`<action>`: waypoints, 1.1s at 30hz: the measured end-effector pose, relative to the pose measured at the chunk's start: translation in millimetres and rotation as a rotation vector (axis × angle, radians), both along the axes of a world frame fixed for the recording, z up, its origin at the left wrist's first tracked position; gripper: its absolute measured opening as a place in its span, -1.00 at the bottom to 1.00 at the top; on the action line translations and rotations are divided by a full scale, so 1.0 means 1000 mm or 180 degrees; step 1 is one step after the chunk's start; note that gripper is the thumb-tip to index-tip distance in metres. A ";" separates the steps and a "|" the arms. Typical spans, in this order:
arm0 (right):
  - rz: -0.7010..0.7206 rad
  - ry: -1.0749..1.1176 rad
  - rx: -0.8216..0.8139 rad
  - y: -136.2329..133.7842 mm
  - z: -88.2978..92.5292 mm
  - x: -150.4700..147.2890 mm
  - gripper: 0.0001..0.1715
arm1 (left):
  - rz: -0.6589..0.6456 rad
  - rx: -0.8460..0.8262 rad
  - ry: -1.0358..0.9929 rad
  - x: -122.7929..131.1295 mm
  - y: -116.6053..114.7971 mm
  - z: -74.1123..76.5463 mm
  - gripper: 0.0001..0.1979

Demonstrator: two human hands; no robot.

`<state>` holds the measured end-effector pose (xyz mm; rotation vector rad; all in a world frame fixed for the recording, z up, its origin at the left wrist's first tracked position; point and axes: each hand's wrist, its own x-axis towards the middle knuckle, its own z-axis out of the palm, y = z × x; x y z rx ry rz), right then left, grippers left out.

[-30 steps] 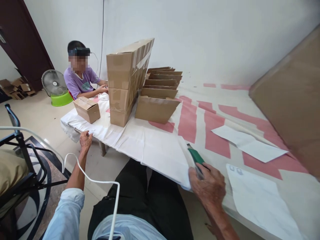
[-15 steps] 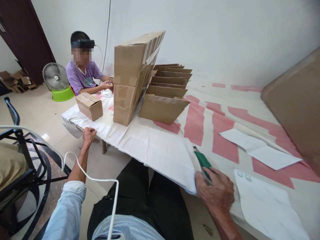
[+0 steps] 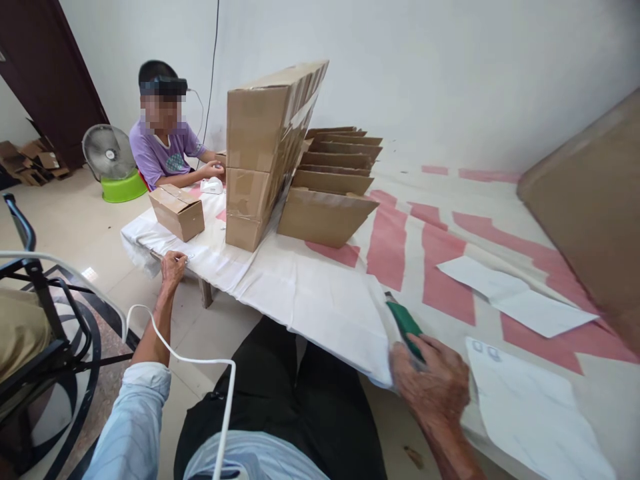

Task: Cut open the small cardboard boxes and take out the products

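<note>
My right hand (image 3: 431,381) rests on the near edge of the cloth-covered table (image 3: 320,293), fingers closed round a green-handled tool (image 3: 404,323) that points away from me. My left hand (image 3: 173,265) is stretched far to the left and grips the table's left front edge, fingers curled on the white cloth beside a small shiny object (image 3: 189,257) that I cannot make out. A small closed cardboard box (image 3: 177,211) sits just beyond that hand. A tall stack of taped boxes (image 3: 265,147) stands mid-table, with flat folded cartons (image 3: 330,187) leaning behind it.
White paper sheets (image 3: 517,295) (image 3: 535,413) lie at the right. A big cardboard panel (image 3: 590,207) leans at far right. Another person in a purple shirt (image 3: 163,150) sits at the far end. A fan (image 3: 109,153), a black chair frame (image 3: 45,313) and a white cable (image 3: 200,363) are on my left.
The view shifted slightly right and closer. My left hand slid a little along the cloth edge. My right hand keeps its hold on the green tool.
</note>
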<state>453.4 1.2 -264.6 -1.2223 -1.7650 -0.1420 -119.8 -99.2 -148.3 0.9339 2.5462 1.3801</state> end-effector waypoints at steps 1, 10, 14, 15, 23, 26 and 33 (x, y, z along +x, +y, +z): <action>0.0006 0.0022 0.0011 0.000 0.001 0.001 -0.66 | 0.0004 0.0097 -0.0057 -0.001 0.001 0.004 -0.91; 0.0230 0.0658 -0.0117 -0.021 0.070 -0.045 -0.73 | -0.0432 0.1041 -0.1169 0.050 -0.002 0.021 -0.71; 0.1407 0.1369 -0.1264 -0.053 0.122 -0.120 -0.70 | -0.0847 0.1458 -0.1757 0.123 -0.006 0.017 -0.57; 0.1664 0.1532 -0.1466 -0.060 0.130 -0.139 -0.70 | -0.0928 0.1538 -0.1886 0.140 -0.007 0.017 -0.56; 0.2263 0.2307 -0.2163 -0.083 0.137 -0.210 -0.65 | -0.1347 0.1903 -0.2481 0.226 -0.015 0.023 -0.62; 0.2198 0.2410 -0.2123 -0.083 0.133 -0.209 -0.71 | -0.1445 0.1919 -0.2634 0.241 -0.015 0.023 -0.62; 0.2166 0.2654 -0.2020 -0.082 0.131 -0.201 -0.75 | -0.1549 0.1968 -0.2769 0.261 -0.011 0.025 -0.60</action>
